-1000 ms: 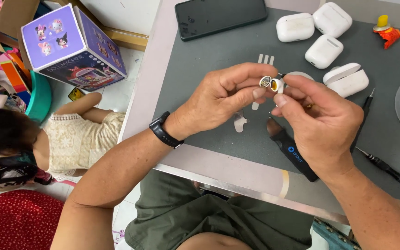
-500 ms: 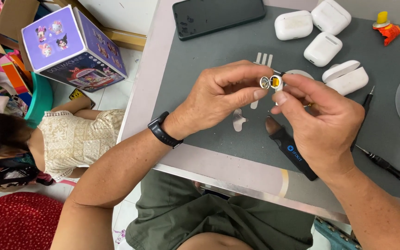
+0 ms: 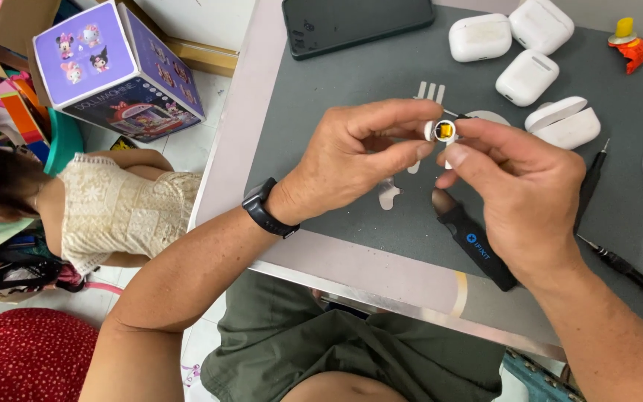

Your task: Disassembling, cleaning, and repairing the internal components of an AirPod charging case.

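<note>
left hand (image 3: 351,160) and right hand (image 3: 519,193) pinch tiny earbud part (image 3: 444,132) above mat (image 3: 351,82) | loose fingers could drop it

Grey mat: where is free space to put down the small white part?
The grey mat is bare between the dark phone and the left hand. It is crowded around the white cases and by the black tool.
</note>
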